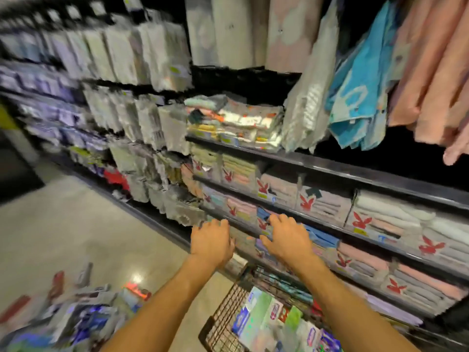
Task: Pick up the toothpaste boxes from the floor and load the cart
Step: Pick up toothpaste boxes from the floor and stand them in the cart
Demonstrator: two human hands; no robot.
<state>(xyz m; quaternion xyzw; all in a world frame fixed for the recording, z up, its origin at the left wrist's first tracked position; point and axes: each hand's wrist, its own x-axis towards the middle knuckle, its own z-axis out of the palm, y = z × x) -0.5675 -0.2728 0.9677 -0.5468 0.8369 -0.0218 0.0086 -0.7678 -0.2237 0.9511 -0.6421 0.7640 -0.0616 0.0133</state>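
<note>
Pretty blurry moment, but here's what we can make out. We've got two hands out in front of us, both palm down. The left hand [212, 241] and right hand [286, 240] sit side by side, near each other but apart. The fingers [279, 219] on both are loosely bent and a bit spread, holding nothing. The right hand's fingertips reach up by a shelf rail, though we can't tell whether they touch it.

The toothpaste boxes [83, 318] are in a messy pile on the floor [76, 224], near left, below our left arm. It's way too smeared to count them, but it's clearly a lot. There's one cart [223, 323], a black wire one, near right under our right arm. Its loaded boxes [266, 316] lie packed together inside it, again too blurred for a number.

The shelves [330, 168] run along the right from near to far. We see four dark rails, with folded towels [380, 212] stacked between them. We count at least ten red rabbit labels on those. One blue towel [355, 97] hangs above, with pink towels [431, 72] to its right. Hanging packets [121, 54] fill the far left.
</note>
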